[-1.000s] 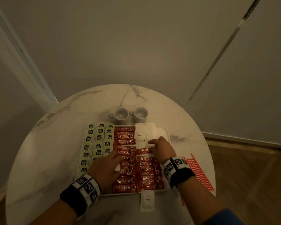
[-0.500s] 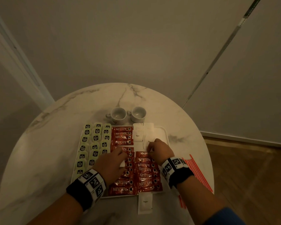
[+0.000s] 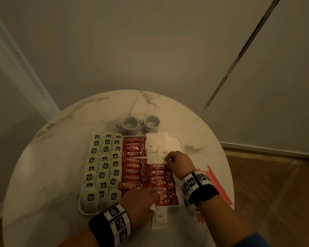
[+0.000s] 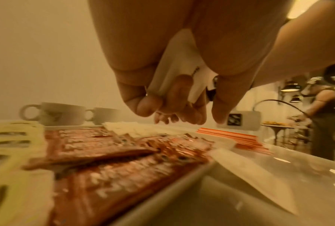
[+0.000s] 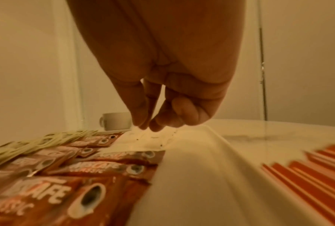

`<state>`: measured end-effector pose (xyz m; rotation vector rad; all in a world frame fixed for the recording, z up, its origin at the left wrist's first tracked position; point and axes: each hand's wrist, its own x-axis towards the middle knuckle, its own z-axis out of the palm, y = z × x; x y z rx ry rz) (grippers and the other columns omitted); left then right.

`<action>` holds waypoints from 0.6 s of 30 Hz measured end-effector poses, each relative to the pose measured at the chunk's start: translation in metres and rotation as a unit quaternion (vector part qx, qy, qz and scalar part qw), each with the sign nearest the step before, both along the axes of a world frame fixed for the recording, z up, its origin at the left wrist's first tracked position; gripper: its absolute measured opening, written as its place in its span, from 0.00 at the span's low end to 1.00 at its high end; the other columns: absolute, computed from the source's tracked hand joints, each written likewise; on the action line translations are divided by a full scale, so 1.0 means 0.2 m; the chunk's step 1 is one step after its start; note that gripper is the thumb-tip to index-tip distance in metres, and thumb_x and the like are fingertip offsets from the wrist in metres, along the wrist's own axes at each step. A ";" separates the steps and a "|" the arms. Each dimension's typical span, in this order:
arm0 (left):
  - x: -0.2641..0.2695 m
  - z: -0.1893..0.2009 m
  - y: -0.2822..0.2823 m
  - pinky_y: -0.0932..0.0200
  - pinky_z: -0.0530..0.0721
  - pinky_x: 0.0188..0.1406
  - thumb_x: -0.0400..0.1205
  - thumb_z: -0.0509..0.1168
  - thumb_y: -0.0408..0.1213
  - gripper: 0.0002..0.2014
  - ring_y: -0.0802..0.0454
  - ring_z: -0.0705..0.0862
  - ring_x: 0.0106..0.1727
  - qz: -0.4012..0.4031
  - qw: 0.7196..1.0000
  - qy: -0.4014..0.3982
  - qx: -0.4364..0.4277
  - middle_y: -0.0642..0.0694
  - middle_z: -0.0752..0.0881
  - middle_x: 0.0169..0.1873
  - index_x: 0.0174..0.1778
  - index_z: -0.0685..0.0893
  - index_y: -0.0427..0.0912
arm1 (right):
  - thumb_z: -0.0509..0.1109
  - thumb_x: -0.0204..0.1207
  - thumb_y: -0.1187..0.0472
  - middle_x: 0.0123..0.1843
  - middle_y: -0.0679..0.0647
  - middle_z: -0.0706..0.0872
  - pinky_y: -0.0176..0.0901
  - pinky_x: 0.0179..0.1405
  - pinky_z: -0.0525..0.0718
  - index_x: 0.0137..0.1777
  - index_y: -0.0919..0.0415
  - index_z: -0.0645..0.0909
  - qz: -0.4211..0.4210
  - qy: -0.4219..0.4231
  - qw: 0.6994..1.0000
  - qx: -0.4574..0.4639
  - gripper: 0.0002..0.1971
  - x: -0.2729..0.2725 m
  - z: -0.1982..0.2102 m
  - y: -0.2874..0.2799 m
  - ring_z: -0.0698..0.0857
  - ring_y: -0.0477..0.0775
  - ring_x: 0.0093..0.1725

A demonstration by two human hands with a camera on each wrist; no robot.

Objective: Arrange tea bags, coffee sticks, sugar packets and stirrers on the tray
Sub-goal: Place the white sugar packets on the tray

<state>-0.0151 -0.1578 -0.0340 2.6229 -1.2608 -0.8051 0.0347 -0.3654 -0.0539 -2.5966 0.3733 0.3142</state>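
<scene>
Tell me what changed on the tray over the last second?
The left hand drew back toward the near edge of the tray, gripping white sugar packets. The right hand stayed at the sugar packets laid on the tray. Tea bags, coffee sticks, cups and stirrers stayed put.

The table [image 3: 52, 166] has a polished, marble-look top, pale with grey veins, and it gives off soft reflections. The tray [image 3: 181, 143] is smooth white, plastic or glazed ware; which, I cannot tell. Two cups [image 3: 130, 124] look like glazed white ceramic. The coffee sticks [image 3: 135, 160] are red foil-like film, glossy and slightly crinkled. The sugar packets [image 3: 152, 146] are matt white paper, as is the one on the table [image 3: 159, 218]. The tea bags [image 3: 103, 164] have pale green matt paper wrappers. The stirrers [image 3: 219, 188] look red and white striped. The floor [image 3: 275, 184] is wood parquet with a dull sheen.
</scene>
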 end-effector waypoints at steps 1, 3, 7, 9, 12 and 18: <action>-0.05 -0.02 -0.01 0.46 0.76 0.68 0.82 0.62 0.45 0.21 0.43 0.77 0.68 -0.032 0.999 0.002 0.017 0.47 0.76 0.68 0.71 0.71 0.50 | 0.67 0.78 0.60 0.52 0.53 0.86 0.41 0.50 0.80 0.54 0.54 0.85 -0.025 -0.001 1.000 0.005 0.08 -0.01 0.00 -0.02 0.85 0.53 0.52; -0.12 -0.06 -0.03 0.44 0.83 0.60 0.78 0.63 0.45 0.22 0.43 0.84 0.61 -0.075 0.997 0.013 0.023 0.45 0.84 0.61 0.70 0.74 0.55 | 0.67 0.79 0.56 0.52 0.54 0.87 0.40 0.48 0.79 0.57 0.57 0.83 -0.075 0.012 0.997 0.007 0.10 0.00 0.00 -0.04 0.85 0.55 0.53; -0.24 -0.11 -0.09 0.60 0.74 0.69 0.80 0.58 0.62 0.25 0.53 0.79 0.67 0.082 0.991 0.109 0.012 0.49 0.82 0.65 0.73 0.70 0.60 | 0.67 0.78 0.45 0.53 0.57 0.86 0.43 0.45 0.78 0.56 0.62 0.81 -0.102 0.095 0.990 -0.015 0.19 0.09 -0.01 -0.03 0.84 0.57 0.52; -0.28 -0.16 -0.14 0.58 0.64 0.76 0.80 0.54 0.66 0.33 0.52 0.73 0.73 0.120 0.977 0.173 0.038 0.49 0.77 0.72 0.79 0.64 0.55 | 0.69 0.77 0.43 0.50 0.56 0.86 0.43 0.44 0.78 0.54 0.61 0.80 -0.098 0.115 0.989 0.002 0.20 0.14 -0.01 -0.02 0.83 0.55 0.47; -0.30 -0.14 -0.15 0.48 0.66 0.74 0.87 0.42 0.58 0.32 0.41 0.75 0.71 0.175 0.962 0.184 0.100 0.37 0.78 0.70 0.77 0.66 0.38 | 0.72 0.74 0.44 0.54 0.56 0.85 0.43 0.45 0.77 0.60 0.60 0.79 -0.073 0.144 0.987 -0.002 0.23 0.19 -0.01 -0.02 0.82 0.55 0.50; -0.31 -0.20 -0.13 0.41 0.74 0.70 0.81 0.42 0.70 0.38 0.35 0.78 0.71 0.209 0.977 0.021 0.024 0.32 0.76 0.71 0.72 0.76 0.44 | 0.71 0.76 0.46 0.62 0.56 0.84 0.48 0.57 0.81 0.65 0.59 0.75 -0.021 0.157 0.986 -0.045 0.24 0.24 -0.01 -0.02 0.83 0.57 0.60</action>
